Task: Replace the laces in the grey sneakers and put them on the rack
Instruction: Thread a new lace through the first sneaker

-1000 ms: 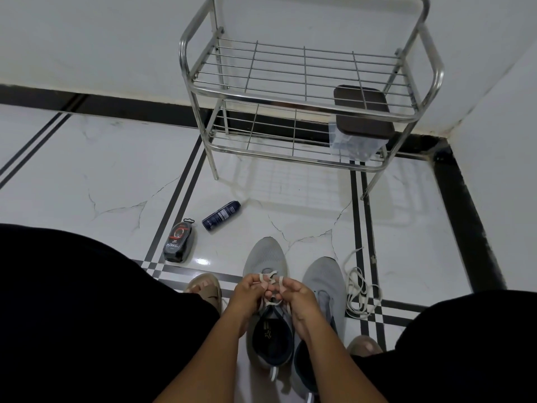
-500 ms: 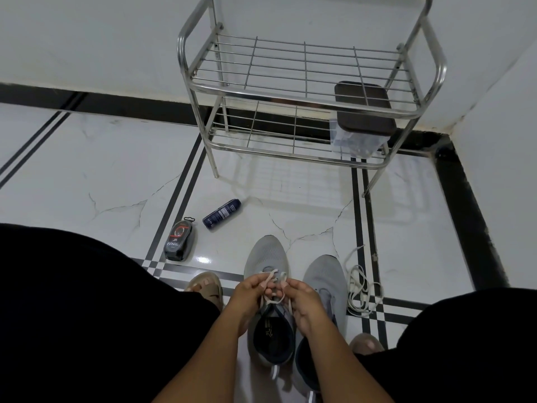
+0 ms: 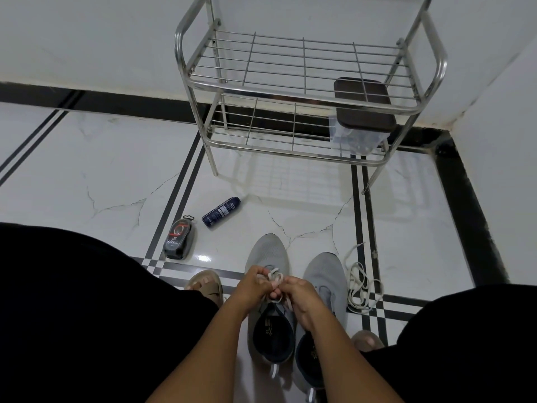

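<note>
Two grey sneakers stand side by side on the floor between my knees, toes pointing away. Over the left sneaker [image 3: 268, 253], my left hand [image 3: 252, 283] and my right hand [image 3: 302, 295] meet, and both pinch the pale lace [image 3: 275, 276] looped into a knot above its tongue. The right sneaker [image 3: 324, 271] stands beside it with nothing touching it. A loose pale lace [image 3: 360, 286] lies coiled on the floor just right of that shoe. The steel two-tier rack [image 3: 302, 91] stands against the wall ahead.
A clear box with a dark lid [image 3: 363, 106] sits on the rack's lower shelf at the right. A dark blue spray can [image 3: 221, 212] lies on the floor, and a black shoe-polish sponge [image 3: 177, 241] beside it. My sandalled feet [image 3: 205, 283] flank the sneakers. Walls close in behind and to the right.
My hands have drawn closer together over the left sneaker and pulled the lace loops into a tighter bunch. The view has tilted slightly.
</note>
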A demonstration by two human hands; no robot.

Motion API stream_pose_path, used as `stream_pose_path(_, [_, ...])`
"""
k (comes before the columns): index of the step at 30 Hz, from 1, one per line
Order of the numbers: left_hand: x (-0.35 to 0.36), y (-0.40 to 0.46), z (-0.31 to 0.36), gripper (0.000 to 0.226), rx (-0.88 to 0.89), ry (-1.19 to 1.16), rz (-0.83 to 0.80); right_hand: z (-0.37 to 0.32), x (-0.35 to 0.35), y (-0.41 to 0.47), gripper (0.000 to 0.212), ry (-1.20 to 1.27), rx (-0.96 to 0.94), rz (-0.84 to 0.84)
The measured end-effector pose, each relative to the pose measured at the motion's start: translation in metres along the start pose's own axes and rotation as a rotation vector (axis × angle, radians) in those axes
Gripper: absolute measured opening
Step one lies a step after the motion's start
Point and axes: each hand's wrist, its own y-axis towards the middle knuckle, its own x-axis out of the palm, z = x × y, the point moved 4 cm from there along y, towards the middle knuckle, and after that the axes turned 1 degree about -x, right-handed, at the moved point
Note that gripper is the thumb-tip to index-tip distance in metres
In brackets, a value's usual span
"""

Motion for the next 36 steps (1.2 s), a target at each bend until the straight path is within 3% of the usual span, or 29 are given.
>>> stream_pose_path(4, [-0.005,0.003,-0.005,0.029,-0.032,0.077,0.055,0.003,0.002,-0.002,0.02,0.002,0.023,-0.058])
stream_pose_path(8, [-0.001,0.003,-0.007,0.029,-0.063,0.177,-0.046,0.006,0.002,0.0,0.02,-0.013,-0.011,0.004])
stream_pose_path(12, [-0.009,0.004,-0.012,0.033,-0.083,0.117,-0.001,0.001,0.01,-0.007,0.02,-0.051,0.016,-0.041])
stream_pose_path(17, [-0.016,0.005,-0.017,0.037,-0.092,0.12,0.101,-0.017,0.006,-0.011,0.003,-0.488,-0.134,-0.021])
stream_pose_path(22, [-0.013,0.004,-0.008,0.032,0.009,0.231,0.198,-0.031,0.016,-0.011,0.015,-0.988,-0.282,0.069])
stream_pose_path(25, [-0.014,0.002,-0.005,0.027,0.036,0.364,0.258,-0.03,0.019,-0.013,0.025,-1.166,-0.342,0.119])
stream_pose_path(29, [-0.014,-0.002,-0.005,0.021,-0.012,0.512,0.352,-0.025,0.029,-0.021,0.007,-1.428,-0.481,0.15])
stream_pose_path(33, [-0.009,-0.003,-0.006,0.015,-0.06,0.466,0.278,-0.008,0.03,-0.026,0.014,-1.515,-0.572,0.201])
stream_pose_path(36, [-0.007,0.004,-0.001,0.028,-0.048,0.38,0.125,-0.002,0.028,-0.027,0.018,-1.505,-0.629,0.237])
